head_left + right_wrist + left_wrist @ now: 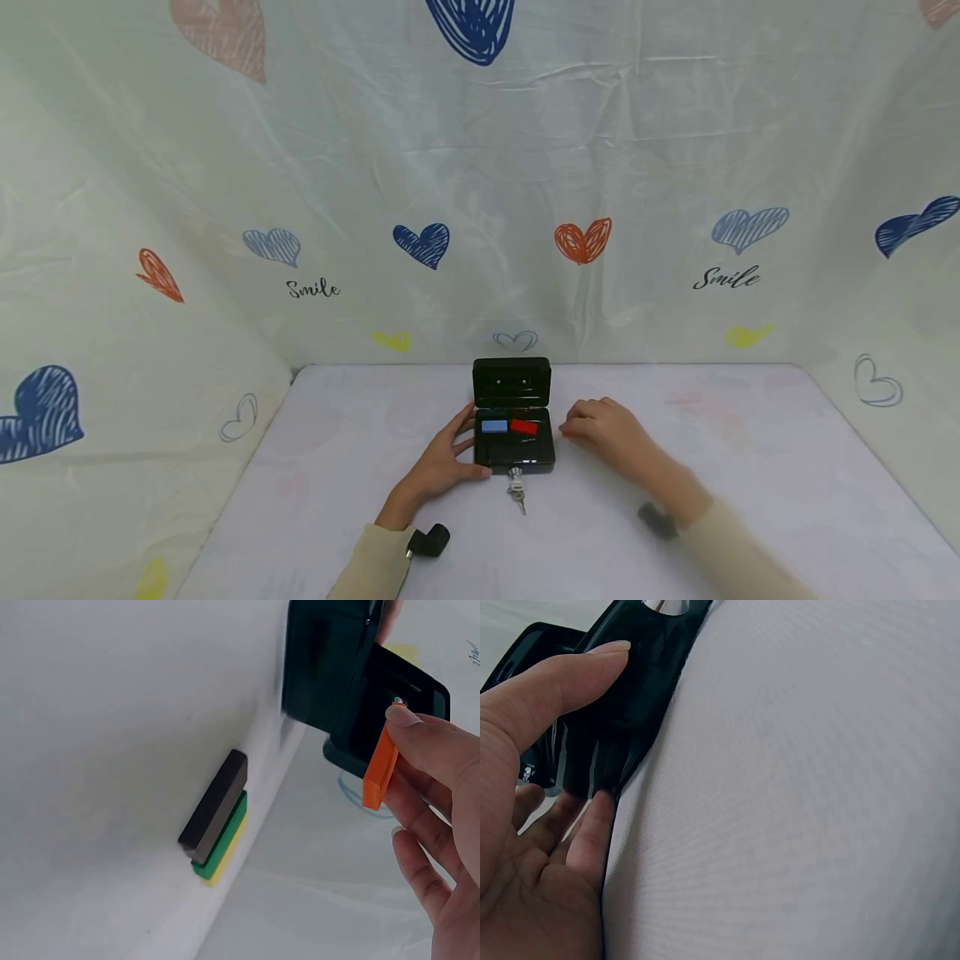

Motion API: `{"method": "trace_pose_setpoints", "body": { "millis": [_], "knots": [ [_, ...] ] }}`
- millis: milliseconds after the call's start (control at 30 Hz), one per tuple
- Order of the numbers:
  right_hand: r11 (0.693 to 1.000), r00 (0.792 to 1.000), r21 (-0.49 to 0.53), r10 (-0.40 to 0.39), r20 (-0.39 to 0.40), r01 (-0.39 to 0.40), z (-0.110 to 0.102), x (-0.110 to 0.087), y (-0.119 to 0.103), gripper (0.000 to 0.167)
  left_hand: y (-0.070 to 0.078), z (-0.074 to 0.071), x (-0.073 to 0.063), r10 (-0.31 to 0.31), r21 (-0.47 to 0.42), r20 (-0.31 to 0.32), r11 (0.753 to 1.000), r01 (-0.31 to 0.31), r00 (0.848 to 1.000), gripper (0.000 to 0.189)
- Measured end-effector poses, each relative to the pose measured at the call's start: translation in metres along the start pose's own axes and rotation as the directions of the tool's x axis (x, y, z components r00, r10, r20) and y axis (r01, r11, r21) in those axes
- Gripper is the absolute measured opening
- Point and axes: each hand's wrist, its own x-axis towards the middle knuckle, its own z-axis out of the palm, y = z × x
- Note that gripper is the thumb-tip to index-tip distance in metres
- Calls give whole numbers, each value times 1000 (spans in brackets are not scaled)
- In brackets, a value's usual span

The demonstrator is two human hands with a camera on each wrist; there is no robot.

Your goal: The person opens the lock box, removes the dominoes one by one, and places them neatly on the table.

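A small black cash box (516, 457) stands on the table with its lid (512, 392) raised at the back. Inside its tray lie a blue block (494, 427) and a tilted red block (524, 427). My left hand (435, 468) holds the box at its left side, thumb at the front corner and fingers spread along the side. To the right of the box is my right hand (613, 437). In the right wrist view, its thumb and fingers pinch an orange block (381, 766).
A bunch of keys (517, 487) hangs from the box's front. In the right wrist view, black (214, 806), green (223, 844) and yellow (215, 880) blocks lie side by side on the table. A patterned sheet (480, 183) rises behind the table.
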Motion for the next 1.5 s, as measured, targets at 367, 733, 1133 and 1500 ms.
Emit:
{"method": "trace_pose_setpoints", "body": {
  "millis": [367,733,1133,1500],
  "knots": [
    [1000,999,-5,28,27,-28,-4,-20,7,27,1,0,-1,-1,-1,-3,1000,1,1000,114],
    [989,973,-39,147,176,-142,-10,-31,8,21,1,-1,1,11,14,-2,1000,-11,1000,114],
    [992,962,26,109,252,-119,-9,-36,10,21,2,-1,1,-3,19,-8,1000,3,1000,113],
    [989,956,71,107,274,-131,-6,-40,12,19,1,0,0,1,9,-1,1000,-1,1000,114]
  ]
}}
